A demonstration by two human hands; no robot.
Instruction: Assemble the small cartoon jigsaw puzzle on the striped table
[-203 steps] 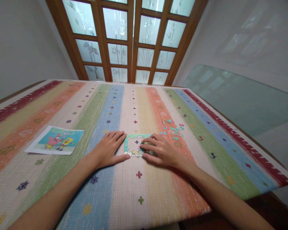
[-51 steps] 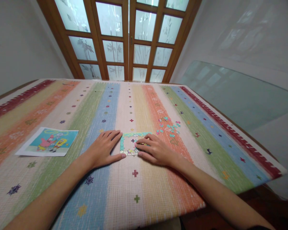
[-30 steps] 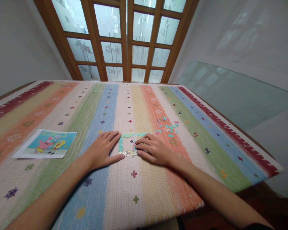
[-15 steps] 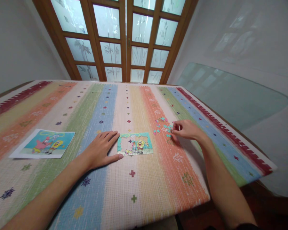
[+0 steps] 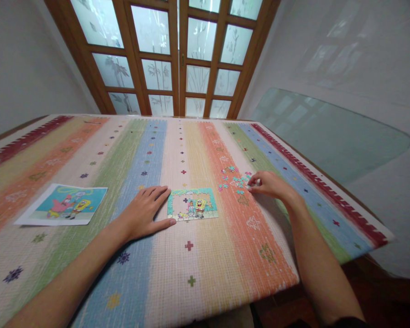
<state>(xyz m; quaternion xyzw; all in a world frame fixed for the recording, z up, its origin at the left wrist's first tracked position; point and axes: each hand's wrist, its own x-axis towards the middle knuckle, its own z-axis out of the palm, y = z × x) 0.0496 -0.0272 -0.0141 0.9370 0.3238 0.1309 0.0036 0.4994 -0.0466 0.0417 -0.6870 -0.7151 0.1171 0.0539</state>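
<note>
A partly assembled jigsaw puzzle [image 5: 210,206] lies flat on the tablecloth, its border joined and a yellow cartoon figure at its right; the cloth shows through a gap inside. My left hand [image 5: 146,210] rests flat and open at the puzzle's left edge, index fingertip and thumb tip touching its corners. To the right lies a scatter of small loose puzzle pieces [image 5: 238,182], mostly turquoise, some pink. My right hand [image 5: 268,184] is at the right side of this scatter, thumb and fingers pinched on a puzzle piece at the fingertips, which is mostly hidden.
A printed reference picture [image 5: 68,205] with cartoon figures lies on the left, its corners slightly lifted. A striped tablecloth [image 5: 222,269] covers the table, whose front edge runs below my hands. Wooden glass doors [image 5: 177,59] stand behind, with white walls on either side.
My right hand has shifted slightly right, uncovering a few loose pieces, including a pink and turquoise one at the back. My left hand and the puzzle have stayed in place.
</note>
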